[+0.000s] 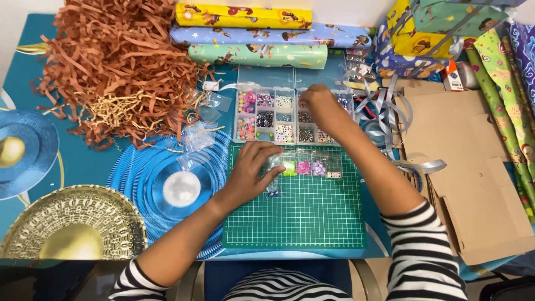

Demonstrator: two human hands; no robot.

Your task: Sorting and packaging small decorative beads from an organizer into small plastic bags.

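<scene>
Green cutting mat: left hand is pressing small clear bags, fingers spread flat; right hand is dipping curled fingers into the bead box, grip unclear.

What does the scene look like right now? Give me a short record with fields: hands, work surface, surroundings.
left hand: resting on small clear bags of beads, fingers on their left end
right hand: reaching into the clear bead organiser box
work surface: green cutting mat under the bags
left of mat: brown paper shred, blue round plate
far edge: gift wrap rolls
right: flat cardboard box, grey ribbon
</scene>
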